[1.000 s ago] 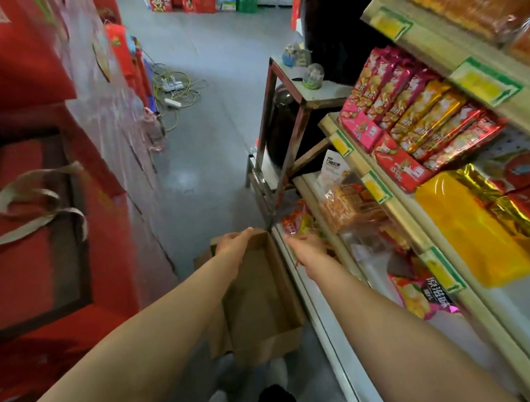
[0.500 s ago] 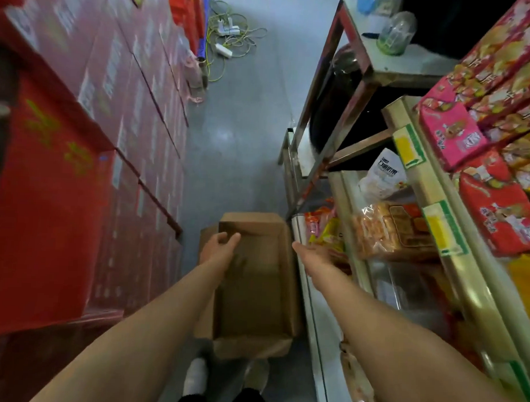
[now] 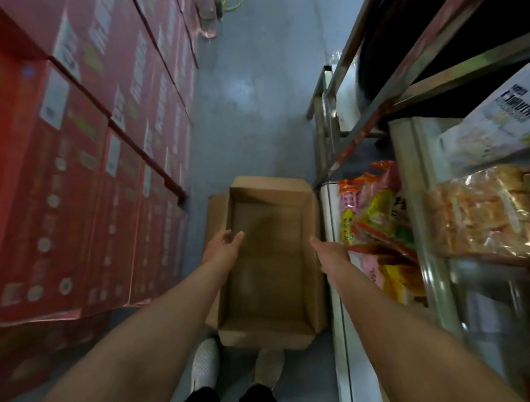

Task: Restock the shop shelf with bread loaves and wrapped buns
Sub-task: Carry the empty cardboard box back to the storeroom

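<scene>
An open brown cardboard box [image 3: 268, 330] stands on the aisle floor in front of my feet, and nothing shows inside it. My left hand [image 3: 223, 247] hovers over its left wall, fingers apart, holding nothing. My right hand [image 3: 331, 252] reaches over the right wall with fingers extended and apart, also holding nothing. On the shop shelf [image 3: 408, 181] to the right lie clear-wrapped buns [image 3: 479, 211], a white bread bag [image 3: 498, 118] above them, and colourful snack packs [image 3: 374, 204] on the lowest level.
Stacked red cartons [image 3: 88, 152] wall the left side of the narrow aisle. A metal stand [image 3: 333, 113] sits beyond the shelf on the right. Grey floor [image 3: 255, 95] stretches ahead past the box. My shoes [image 3: 205, 367] touch the box's near end.
The view has tilted further down onto the box. Both hands have spread apart over its side walls, and the right hand has come away from the shelf edge.
</scene>
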{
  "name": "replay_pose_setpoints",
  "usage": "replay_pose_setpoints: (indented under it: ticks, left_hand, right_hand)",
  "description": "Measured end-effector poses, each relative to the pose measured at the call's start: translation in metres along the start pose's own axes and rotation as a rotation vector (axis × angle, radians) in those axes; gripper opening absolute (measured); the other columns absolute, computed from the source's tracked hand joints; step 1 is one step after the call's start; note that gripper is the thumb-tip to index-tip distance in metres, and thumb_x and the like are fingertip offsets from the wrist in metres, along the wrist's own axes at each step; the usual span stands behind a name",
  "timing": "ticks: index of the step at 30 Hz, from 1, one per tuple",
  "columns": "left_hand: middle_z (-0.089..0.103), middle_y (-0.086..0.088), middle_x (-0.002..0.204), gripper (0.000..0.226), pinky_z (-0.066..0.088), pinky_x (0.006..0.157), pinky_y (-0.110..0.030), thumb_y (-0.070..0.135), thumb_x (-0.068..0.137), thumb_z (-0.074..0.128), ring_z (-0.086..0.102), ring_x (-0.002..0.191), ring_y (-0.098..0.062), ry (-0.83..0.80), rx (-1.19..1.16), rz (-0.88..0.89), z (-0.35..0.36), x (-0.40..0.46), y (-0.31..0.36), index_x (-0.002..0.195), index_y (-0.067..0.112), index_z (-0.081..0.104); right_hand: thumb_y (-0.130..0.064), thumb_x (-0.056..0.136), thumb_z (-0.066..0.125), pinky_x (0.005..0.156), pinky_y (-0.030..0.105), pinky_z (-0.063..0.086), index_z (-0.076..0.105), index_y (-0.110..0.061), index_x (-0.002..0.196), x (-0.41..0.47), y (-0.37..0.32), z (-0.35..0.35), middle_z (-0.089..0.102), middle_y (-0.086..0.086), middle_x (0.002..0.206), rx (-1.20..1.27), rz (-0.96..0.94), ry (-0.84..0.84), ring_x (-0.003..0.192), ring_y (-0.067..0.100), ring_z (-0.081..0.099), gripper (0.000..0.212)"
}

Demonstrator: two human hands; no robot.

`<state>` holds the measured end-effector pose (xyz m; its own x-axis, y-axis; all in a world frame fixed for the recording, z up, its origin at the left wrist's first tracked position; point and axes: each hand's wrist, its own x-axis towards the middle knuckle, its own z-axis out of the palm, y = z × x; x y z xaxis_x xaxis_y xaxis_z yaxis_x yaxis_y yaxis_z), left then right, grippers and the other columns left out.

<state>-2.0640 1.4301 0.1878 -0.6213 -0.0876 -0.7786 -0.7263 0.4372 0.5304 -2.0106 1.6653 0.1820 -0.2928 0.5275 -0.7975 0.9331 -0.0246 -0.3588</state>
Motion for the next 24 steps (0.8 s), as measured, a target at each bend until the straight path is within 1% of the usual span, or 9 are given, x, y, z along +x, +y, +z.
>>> replay_pose_setpoints:
  ticks: [2, 5, 7, 9, 10, 12, 16, 21, 24]
  left_hand:
    - [0.051, -0.005, 0.148, 0.058, 0.043, 0.108, -0.043, 0.049, 0.097, 0.059, 0.050, 0.132, -0.028, 0.004, 0.009, 0.009, 0.005, 0.022, -0.014, 0.147, 0.022, 0.047]
    - [0.053, -0.007, 0.145, 0.054, 0.043, 0.101, -0.040, 0.045, 0.098, 0.059, 0.051, 0.130, -0.028, 0.008, 0.010, 0.000, 0.012, 0.054, -0.040, 0.145, 0.022, 0.049]
    - [0.053, -0.007, 0.144, 0.054, 0.044, 0.100, -0.039, 0.046, 0.098, 0.059, 0.052, 0.129, -0.029, 0.031, 0.023, -0.012, 0.018, 0.074, -0.057, 0.145, 0.022, 0.049]
    - [0.052, -0.008, 0.145, 0.056, 0.044, 0.106, -0.045, 0.048, 0.098, 0.058, 0.051, 0.130, -0.030, 0.057, 0.060, -0.015, 0.024, 0.092, -0.073, 0.146, 0.022, 0.047]
    - [0.051, -0.008, 0.146, 0.057, 0.043, 0.108, -0.048, 0.049, 0.098, 0.057, 0.050, 0.131, -0.031, 0.073, 0.078, -0.013, 0.027, 0.102, -0.081, 0.147, 0.022, 0.046]
    - [0.047, -0.009, 0.150, 0.059, 0.041, 0.111, -0.050, 0.048, 0.098, 0.056, 0.046, 0.136, -0.032, 0.095, 0.095, -0.006, 0.035, 0.120, -0.095, 0.150, 0.022, 0.043]
    - [0.041, -0.008, 0.156, 0.065, 0.035, 0.113, -0.050, 0.048, 0.098, 0.057, 0.040, 0.141, -0.034, 0.148, 0.104, -0.018, 0.046, 0.148, -0.117, 0.154, 0.025, 0.036]
    - [0.039, -0.005, 0.157, 0.070, 0.038, 0.112, -0.059, 0.056, 0.095, 0.056, 0.040, 0.141, -0.034, 0.116, 0.115, -0.018, 0.054, 0.181, -0.147, 0.155, 0.037, 0.026]
    - [0.034, -0.007, 0.160, 0.071, 0.033, 0.116, -0.057, 0.053, 0.099, 0.051, 0.034, 0.145, -0.036, 0.099, 0.125, -0.046, 0.064, 0.188, -0.152, 0.159, 0.037, 0.019]
  right_hand:
    - [-0.050, 0.096, 0.060, 0.067, 0.029, 0.043, 0.060, -0.003, 0.129, 0.019, 0.010, 0.010, 0.059, 0.011, 0.103, -0.083, -0.009, -0.007, 0.091, 0.028, 0.057, 0.058]
    - [-0.046, 0.101, 0.053, 0.067, 0.028, 0.036, 0.058, -0.002, 0.130, 0.046, 0.020, 0.025, 0.062, 0.015, 0.122, -0.174, -0.015, 0.020, 0.109, 0.031, 0.060, 0.053]
    - [-0.046, 0.102, 0.051, 0.062, 0.029, 0.038, 0.060, -0.003, 0.128, 0.063, 0.031, 0.036, 0.062, 0.014, 0.119, -0.211, -0.028, 0.037, 0.099, 0.027, 0.061, 0.051]
    - [-0.048, 0.100, 0.054, 0.079, 0.031, 0.048, 0.058, -0.006, 0.133, 0.087, 0.049, 0.048, 0.063, 0.013, 0.125, -0.156, -0.048, 0.059, 0.101, 0.027, 0.060, 0.054]
    - [-0.049, 0.099, 0.056, 0.093, 0.036, 0.048, 0.054, -0.009, 0.140, 0.097, 0.057, 0.054, 0.059, 0.013, 0.136, -0.115, -0.050, 0.067, 0.115, 0.030, 0.058, 0.058]
    - [-0.050, 0.097, 0.059, 0.107, 0.043, 0.042, 0.042, -0.012, 0.150, 0.115, 0.067, 0.062, 0.049, 0.012, 0.150, -0.060, -0.050, 0.090, 0.134, 0.035, 0.048, 0.067]
    - [-0.051, 0.096, 0.059, 0.113, 0.046, 0.037, 0.030, -0.018, 0.157, 0.151, 0.078, 0.074, 0.038, 0.010, 0.159, 0.001, -0.083, 0.093, 0.143, 0.035, 0.039, 0.075]
    - [-0.046, 0.099, 0.058, 0.111, 0.044, 0.038, 0.031, -0.025, 0.157, 0.184, 0.092, 0.091, 0.040, 0.006, 0.158, 0.056, -0.160, 0.072, 0.142, 0.032, 0.041, 0.068]
    - [-0.043, 0.101, 0.056, 0.114, 0.047, 0.036, 0.027, -0.030, 0.159, 0.193, 0.099, 0.098, 0.036, 0.005, 0.161, 0.041, -0.198, 0.115, 0.145, 0.033, 0.036, 0.066]
